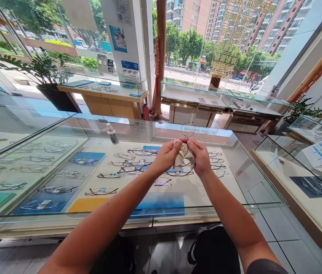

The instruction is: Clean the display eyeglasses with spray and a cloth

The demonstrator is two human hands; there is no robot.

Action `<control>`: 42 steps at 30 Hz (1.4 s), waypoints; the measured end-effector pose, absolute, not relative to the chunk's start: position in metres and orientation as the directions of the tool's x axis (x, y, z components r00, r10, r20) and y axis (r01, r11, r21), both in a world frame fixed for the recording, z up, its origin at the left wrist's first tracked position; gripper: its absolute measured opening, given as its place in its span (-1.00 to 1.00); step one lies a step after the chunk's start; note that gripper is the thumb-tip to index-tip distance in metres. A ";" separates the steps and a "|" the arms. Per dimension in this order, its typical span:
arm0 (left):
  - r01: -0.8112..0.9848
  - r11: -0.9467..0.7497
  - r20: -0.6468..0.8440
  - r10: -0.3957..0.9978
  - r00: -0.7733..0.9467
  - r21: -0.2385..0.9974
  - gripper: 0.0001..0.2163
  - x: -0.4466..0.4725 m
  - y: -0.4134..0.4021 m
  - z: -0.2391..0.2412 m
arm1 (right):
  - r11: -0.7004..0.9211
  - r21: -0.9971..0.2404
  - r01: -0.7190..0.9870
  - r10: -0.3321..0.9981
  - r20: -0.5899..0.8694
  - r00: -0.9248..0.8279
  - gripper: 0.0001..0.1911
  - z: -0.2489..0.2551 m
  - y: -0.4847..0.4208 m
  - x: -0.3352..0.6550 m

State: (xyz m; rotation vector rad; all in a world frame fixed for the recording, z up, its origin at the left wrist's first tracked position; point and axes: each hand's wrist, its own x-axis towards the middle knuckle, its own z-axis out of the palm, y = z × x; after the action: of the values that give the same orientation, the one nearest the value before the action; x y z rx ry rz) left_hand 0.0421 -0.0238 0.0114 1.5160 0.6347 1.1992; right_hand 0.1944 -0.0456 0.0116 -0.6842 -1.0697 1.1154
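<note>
Both my hands are raised together above a glass display counter (235, 182). My left hand (166, 155) and my right hand (200, 156) are closed on a beige cleaning cloth (183, 156) and a pair of thin round-rimmed glasses. One round lens (188, 130) sticks up above my fingers; the other lens is hidden in the cloth. Inside the counter below lie several pairs of glasses (132, 169) on white and blue pads.
A small white spray bottle (112, 134) stands on the counter's glass top to the left. More glass showcases stand at left (12, 125), right (314, 160) and behind (206, 93). A potted plant (49, 76) stands by the window. Tiled floor runs to the right.
</note>
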 end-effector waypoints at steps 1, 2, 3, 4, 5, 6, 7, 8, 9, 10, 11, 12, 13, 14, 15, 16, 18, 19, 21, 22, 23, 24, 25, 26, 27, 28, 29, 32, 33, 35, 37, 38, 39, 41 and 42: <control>-0.193 -0.298 0.352 0.848 0.396 0.935 -0.37 0.041 -0.022 0.011 | 0.304 -0.868 -0.393 0.951 0.301 0.072 -0.70 0.012 -0.044 0.196; -0.197 -0.284 0.343 0.833 0.434 0.938 -0.38 0.039 -0.021 0.012 | 0.279 -0.865 -0.417 0.959 0.272 0.078 -0.69 0.012 -0.043 0.197; -0.204 -0.269 0.335 0.819 0.466 0.941 -0.39 0.038 -0.020 0.012 | 0.261 -0.860 -0.439 0.964 0.251 0.082 -0.68 0.012 -0.042 0.197; -0.208 -0.256 0.327 0.807 0.492 0.944 -0.40 0.037 -0.020 0.012 | 0.253 -0.853 -0.456 0.967 0.240 0.087 -0.68 0.012 -0.040 0.197; -0.209 -0.246 0.320 0.799 0.509 0.947 -0.41 0.037 -0.020 0.012 | 0.254 -0.848 -0.465 0.967 0.239 0.091 -0.68 0.012 -0.039 0.197; -0.209 -0.242 0.317 0.800 0.510 0.947 -0.41 0.037 -0.020 0.012 | 0.259 -0.846 -0.467 0.965 0.244 0.093 -0.68 0.011 -0.039 0.196; -0.208 -0.246 0.319 0.811 0.491 0.947 -0.41 0.038 -0.020 0.011 | 0.266 -0.846 -0.462 0.963 0.253 0.092 -0.69 0.010 -0.038 0.196; -0.203 -0.258 0.325 0.829 0.456 0.945 -0.41 0.039 -0.020 0.011 | 0.276 -0.848 -0.453 0.960 0.264 0.091 -0.70 0.009 -0.038 0.195; -0.194 -0.274 0.332 0.848 0.413 0.942 -0.41 0.041 -0.021 0.010 | 0.289 -0.848 -0.443 0.956 0.277 0.092 -0.71 0.008 -0.037 0.193; -0.187 -0.290 0.340 0.866 0.367 0.939 -0.41 0.043 -0.021 0.010 | 0.304 -0.847 -0.435 0.951 0.293 0.096 -0.73 0.007 -0.037 0.193; -0.182 -0.304 0.349 0.878 0.328 0.935 -0.41 0.045 -0.022 0.009 | 0.319 -0.845 -0.429 0.946 0.308 0.098 -0.75 0.006 -0.037 0.192; -0.178 -0.317 0.358 0.884 0.299 0.932 -0.41 0.047 -0.023 0.008 | 0.332 -0.842 -0.424 0.942 0.321 0.099 -0.77 0.005 -0.037 0.191; -0.175 -0.329 0.367 0.887 0.280 0.928 -0.41 0.048 -0.023 0.008 | 0.340 -0.841 -0.421 0.939 0.330 0.099 -0.79 0.004 -0.037 0.191; -0.172 -0.340 0.375 0.889 0.262 0.925 -0.41 0.049 -0.023 0.007 | 0.344 -0.842 -0.415 0.937 0.335 0.097 -0.80 0.003 -0.037 0.191; -0.167 -0.346 0.379 0.892 0.247 0.923 -0.39 0.050 -0.023 0.007 | 0.344 -0.846 -0.407 0.937 0.335 0.094 -0.80 0.003 -0.037 0.191; -0.163 -0.346 0.377 0.896 0.235 0.924 -0.38 0.049 -0.023 0.007 | 0.341 -0.852 -0.397 0.939 0.332 0.094 -0.80 0.003 -0.037 0.191; -0.169 -0.328 0.362 0.899 0.246 0.929 -0.35 0.047 -0.021 0.008 | 0.331 -0.863 -0.382 0.943 0.316 0.103 -0.76 0.004 -0.037 0.192; -0.178 -0.311 0.351 0.895 0.275 0.934 -0.34 0.046 -0.020 0.009 | 0.323 -0.866 -0.382 0.946 0.307 0.104 -0.74 0.005 -0.037 0.193; -0.192 -0.279 0.333 0.864 0.378 0.941 -0.35 0.041 -0.018 0.012 | 0.307 -0.865 -0.397 0.951 0.289 0.106 -0.72 0.008 -0.038 0.195; -0.195 -0.265 0.326 0.838 0.438 0.944 -0.35 0.039 -0.017 0.013 | 0.298 -0.862 -0.410 0.954 0.278 0.109 -0.71 0.009 -0.037 0.196; -0.195 -0.254 0.318 0.810 0.492 0.947 -0.36 0.037 -0.017 0.015 | 0.288 -0.858 -0.425 0.958 0.266 0.112 -0.70 0.010 -0.037 0.197; -0.192 -0.249 0.314 0.791 0.525 0.949 -0.36 0.036 -0.017 0.016 | 0.276 -0.853 -0.443 0.961 0.251 0.117 -0.70 0.010 -0.037 0.197; -0.186 -0.252 0.313 0.784 0.536 0.950 -0.37 0.035 -0.017 0.017 | 0.265 -0.847 -0.461 0.964 0.236 0.122 -0.70 0.010 -0.036 0.196; -0.174 -0.265 0.317 0.792 0.522 0.948 -0.38 0.036 -0.017 0.017 | 0.258 -0.841 -0.477 0.966 0.225 0.125 -0.70 0.010 -0.036 0.195; -0.157 -0.288 0.327 0.809 0.488 0.945 -0.39 0.037 -0.017 0.016 | 0.255 -0.836 -0.487 0.967 0.222 0.124 -0.69 0.009 -0.035 0.194; -0.139 -0.315 0.343 0.830 0.440 0.939 -0.41 0.038 -0.018 0.016 | 0.256 -0.834 -0.489 0.967 0.226 0.121 -0.69 0.008 -0.035 0.192; -0.122 -0.340 0.360 0.848 0.390 0.933 -0.43 0.040 -0.019 0.014 | 0.261 -0.835 -0.485 0.965 0.235 0.115 -0.69 0.008 -0.034 0.190; -0.095 -0.386 0.396 0.875 0.277 0.918 -0.43 0.047 -0.020 0.011 | 0.283 -0.849 -0.446 0.958 0.273 0.088 -0.69 0.005 -0.034 0.188; -0.094 -0.389 0.399 0.879 0.259 0.917 -0.42 0.048 -0.020 0.011 | 0.289 -0.855 -0.430 0.956 0.282 0.083 -0.68 0.004 -0.034 0.189; -0.106 -0.379 0.394 0.882 0.258 0.919 -0.38 0.047 -0.020 0.012 | 0.297 -0.867 -0.401 0.954 0.287 0.085 -0.66 0.004 -0.034 0.191; -0.136 -0.339 0.365 0.872 0.326 0.931 -0.36 0.043 -0.018 0.015 | 0.295 -0.873 -0.389 0.955 0.282 0.091 -0.66 0.005 -0.034 0.195; -0.149 -0.311 0.345 0.859 0.380 0.939 -0.36 0.040 -0.018 0.017 | 0.292 -0.872 -0.393 0.956 0.277 0.095 -0.66 0.005 -0.034 0.196; -0.159 -0.282 0.324 0.838 0.438 0.946 -0.37 0.037 -0.017 0.020 | 0.288 -0.868 -0.405 0.957 0.271 0.099 -0.66 0.006 -0.034 0.198; -0.162 -0.247 0.295 0.789 0.539 0.955 -0.39 0.032 -0.016 0.023 | 0.273 -0.858 -0.435 0.962 0.250 0.110 -0.66 0.007 -0.033 0.199; -0.160 -0.247 0.293 0.775 0.559 0.956 -0.40 0.031 -0.016 0.023 | 0.265 -0.854 -0.447 0.964 0.239 0.115 -0.66 0.007 -0.033 0.199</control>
State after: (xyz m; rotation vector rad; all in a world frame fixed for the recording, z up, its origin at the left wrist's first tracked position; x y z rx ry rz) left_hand 0.0312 -0.0158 0.0230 1.5834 0.5358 0.9631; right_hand 0.1988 -0.0334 0.0068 -0.7000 -0.9313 1.1681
